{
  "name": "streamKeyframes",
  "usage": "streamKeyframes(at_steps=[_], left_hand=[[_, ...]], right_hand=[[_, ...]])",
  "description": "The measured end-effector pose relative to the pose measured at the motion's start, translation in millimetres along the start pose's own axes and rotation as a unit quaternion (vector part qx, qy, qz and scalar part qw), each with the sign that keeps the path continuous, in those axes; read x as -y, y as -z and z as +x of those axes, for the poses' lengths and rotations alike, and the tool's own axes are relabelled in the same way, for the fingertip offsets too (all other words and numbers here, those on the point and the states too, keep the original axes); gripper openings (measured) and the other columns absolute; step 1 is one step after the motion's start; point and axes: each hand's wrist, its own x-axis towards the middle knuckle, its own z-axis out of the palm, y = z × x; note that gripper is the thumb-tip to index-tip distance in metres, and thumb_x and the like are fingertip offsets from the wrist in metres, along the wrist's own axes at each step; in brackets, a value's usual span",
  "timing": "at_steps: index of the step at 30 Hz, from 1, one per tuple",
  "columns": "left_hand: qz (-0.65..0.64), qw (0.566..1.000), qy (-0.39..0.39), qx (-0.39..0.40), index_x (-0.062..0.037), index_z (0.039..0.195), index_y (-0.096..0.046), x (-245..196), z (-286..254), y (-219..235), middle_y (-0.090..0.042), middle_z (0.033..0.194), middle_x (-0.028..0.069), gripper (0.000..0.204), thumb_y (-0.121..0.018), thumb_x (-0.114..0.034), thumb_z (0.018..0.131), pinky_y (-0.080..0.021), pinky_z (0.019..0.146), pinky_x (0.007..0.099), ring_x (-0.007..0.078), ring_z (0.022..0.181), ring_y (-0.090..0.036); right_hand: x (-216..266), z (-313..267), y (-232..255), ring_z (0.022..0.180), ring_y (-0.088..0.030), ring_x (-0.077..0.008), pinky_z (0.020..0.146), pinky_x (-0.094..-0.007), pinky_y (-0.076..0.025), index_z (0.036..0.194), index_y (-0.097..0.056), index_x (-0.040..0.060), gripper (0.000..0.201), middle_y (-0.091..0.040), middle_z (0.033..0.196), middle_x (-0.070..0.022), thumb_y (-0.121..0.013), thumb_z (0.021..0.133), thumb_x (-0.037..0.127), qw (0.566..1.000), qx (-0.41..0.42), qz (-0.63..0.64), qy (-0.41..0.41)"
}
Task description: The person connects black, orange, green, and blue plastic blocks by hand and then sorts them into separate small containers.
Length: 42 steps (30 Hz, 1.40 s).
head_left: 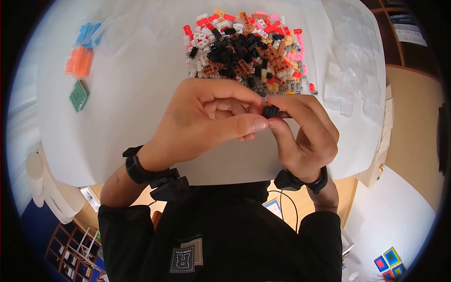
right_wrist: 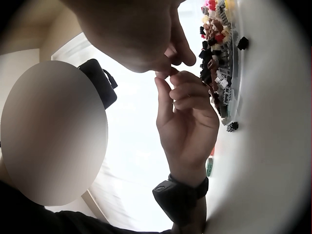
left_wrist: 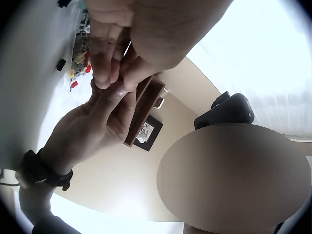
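Both hands meet above the front of the table. A small black block piece [head_left: 270, 111] is pinched between thumb and forefinger of the right hand [head_left: 307, 134], and the left hand [head_left: 197, 120] holds its other side with thumb and forefinger. In the left wrist view the fingertips of the left hand [left_wrist: 131, 44] and the right hand [left_wrist: 87, 126] come together and hide the piece. The right wrist view shows the left hand [right_wrist: 187, 122] below the right hand [right_wrist: 131, 34], fingertips meeting. Just beyond the hands lies a pile of small blocks [head_left: 235, 51].
Blue blocks [head_left: 87, 34], orange blocks [head_left: 80, 62] and a green block [head_left: 80, 96] lie at the table's left, beside a clear container [head_left: 127, 35]. Clear trays [head_left: 352, 70] stand at the right. A small red block [head_left: 312, 87] lies right of the pile.
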Motion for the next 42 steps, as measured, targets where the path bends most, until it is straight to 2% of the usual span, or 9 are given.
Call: streamKeyframes(at_steps=[11, 13, 17, 19, 22, 25, 28, 31, 42], left_hand=[[-0.028, 0.999, 0.022, -0.003, 0.0069, 0.093, -0.062, -5.2, 1.1, -0.5, -0.064, 0.076, 0.0112, 0.012, -0.060, -0.004, 0.088, -0.052, 0.058, 0.0286, 0.0170, 0.065, -0.064], [-0.023, 0.999, 0.027, -0.003, 0.0063, 0.093, -0.062, -4.9, 0.8, -0.1, -0.064, 0.074, 0.0106, 0.013, -0.058, -0.006, 0.089, -0.052, 0.057, 0.0290, 0.0171, 0.063, -0.063], [-0.012, 0.999, 0.037, 0.019, 0.0070, 0.095, -0.062, -5.3, 1.3, 0.8, -0.064, 0.081, 0.0121, 0.013, -0.063, -0.002, 0.086, -0.053, 0.059, 0.0281, 0.0168, 0.068, -0.064], [0.061, 0.993, -0.102, -0.009, 0.0076, 0.097, -0.063, 1.7, 1.8, -2.0, -0.064, 0.090, 0.0142, 0.017, -0.067, 0.005, 0.081, -0.054, 0.062, 0.0266, 0.0164, 0.075, -0.064], [0.105, 0.983, -0.150, 0.018, 0.0083, 0.099, -0.063, 0.5, 3.2, 3.0, -0.062, 0.097, 0.0163, 0.023, -0.069, 0.011, 0.076, -0.055, 0.064, 0.0253, 0.0172, 0.081, -0.064], [0.079, 0.983, -0.163, 0.019, 0.0082, 0.098, -0.063, 3.4, 3.1, 3.8, -0.063, 0.095, 0.0171, 0.022, -0.067, 0.012, 0.077, -0.055, 0.062, 0.0253, 0.0192, 0.080, -0.065], [0.071, 0.983, -0.169, 0.017, 0.0081, 0.098, -0.064, 4.0, 2.8, 4.3, -0.064, 0.093, 0.0185, 0.022, -0.067, 0.013, 0.077, -0.055, 0.060, 0.0255, 0.0211, 0.078, -0.066], [0.076, 0.981, -0.176, 0.013, 0.0074, 0.097, -0.065, 4.4, 2.9, 4.4, -0.064, 0.093, 0.0196, 0.021, -0.066, 0.013, 0.077, -0.056, 0.059, 0.0257, 0.0218, 0.075, -0.067], [0.081, 0.979, -0.187, 0.017, 0.0084, 0.097, -0.065, 4.7, 2.7, 4.1, -0.064, 0.093, 0.0208, 0.021, -0.066, 0.014, 0.077, -0.057, 0.061, 0.0274, 0.0223, 0.074, -0.067]], right_hand=[[-4.6, 2.4, 4.4, 0.074, -0.064, -0.0199, 0.064, -0.0280, -0.053, 0.097, -0.068, -0.0053, 0.030, -0.066, 0.090, -0.0158, -0.074, 0.067, -0.007, 1.000, 0.006, 0.021, 0.022], [-8.3, 5.0, 3.0, 0.069, -0.065, -0.0223, 0.057, -0.0271, -0.053, 0.089, -0.068, -0.0056, 0.025, -0.066, 0.085, -0.0153, -0.075, 0.065, -0.007, 0.989, -0.006, -0.036, 0.142], [-6.9, -0.4, 6.0, 0.068, -0.065, -0.0234, 0.056, -0.0267, -0.054, 0.086, -0.068, -0.0065, 0.022, -0.066, 0.083, -0.0172, -0.075, 0.065, -0.007, 0.998, 0.001, 0.021, 0.060], [-4.9, 1.4, 7.6, 0.067, -0.066, -0.0245, 0.056, -0.0273, -0.054, 0.085, -0.067, -0.0065, 0.021, -0.067, 0.081, -0.0178, -0.074, 0.066, -0.007, 0.998, 0.001, 0.023, 0.051], [-3.9, 1.3, 7.0, 0.067, -0.066, -0.0249, 0.055, -0.0283, -0.054, 0.085, -0.067, -0.0062, 0.021, -0.067, 0.080, -0.0177, -0.075, 0.066, -0.007, 0.997, 0.000, 0.018, 0.072], [-2.4, -4.0, 8.9, 0.077, -0.066, -0.0232, 0.067, -0.0295, -0.052, 0.091, -0.066, -0.0057, 0.025, -0.068, 0.085, -0.0178, -0.076, 0.068, -0.008, 0.996, 0.011, 0.089, -0.014], [-2.0, -4.3, 10.0, 0.076, -0.066, -0.0231, 0.068, -0.0299, -0.052, 0.091, -0.066, -0.0057, 0.025, -0.068, 0.085, -0.0179, -0.076, 0.068, -0.008, 0.995, 0.013, 0.097, -0.010], [-5.6, -0.2, 6.1, 0.065, -0.067, -0.0245, 0.055, -0.0281, -0.053, 0.086, -0.067, -0.0051, 0.023, -0.068, 0.077, -0.0165, -0.076, 0.065, -0.008, 0.996, -0.012, 0.087, 0.029], [-3.3, -0.7, 5.7, 0.067, -0.067, -0.0237, 0.057, -0.0274, -0.052, 0.086, -0.067, -0.0050, 0.022, -0.068, 0.078, -0.0163, -0.076, 0.066, -0.008, 0.996, -0.011, 0.093, -0.003]])
